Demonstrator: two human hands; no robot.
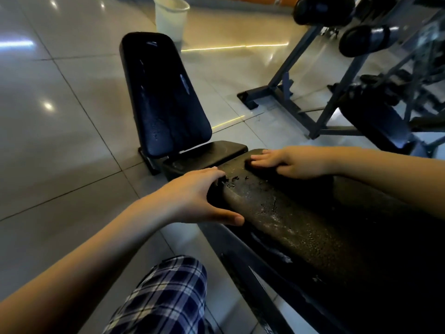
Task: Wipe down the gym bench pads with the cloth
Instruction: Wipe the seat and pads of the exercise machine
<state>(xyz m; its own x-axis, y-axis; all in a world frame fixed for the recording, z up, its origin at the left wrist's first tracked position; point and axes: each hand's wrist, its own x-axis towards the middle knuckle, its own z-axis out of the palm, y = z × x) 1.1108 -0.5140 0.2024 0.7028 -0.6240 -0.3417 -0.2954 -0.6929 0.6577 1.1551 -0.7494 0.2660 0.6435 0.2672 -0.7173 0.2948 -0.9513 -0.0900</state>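
The roller pad [289,218], a long dark cylinder speckled with glistening flecks, runs from the lower right of the view up towards the middle. The left hand [199,196] grips its near end; the fingers curl over the top of the end and the thumb lies along the side facing the person. The right hand [289,162] rests on the far upper side of the roller pad, just beyond the left hand; its fingers are fairly straight and held close together, pressing flat. Something dark bulges beneath those fingers; whether it is the cloth or part of the pad cannot be told.

Just beyond the roller pad's end lies the flat seat pad [212,153]; behind that the back pad [163,92] rises tilted, black and glossy. A pale bin [171,15] stands on the tiled floor [60,141] well beyond the roller pad; a metal rack [337,92] with dumbbells [363,41] stands to its far right; a knee in plaid cloth [168,292] sits on its near side.
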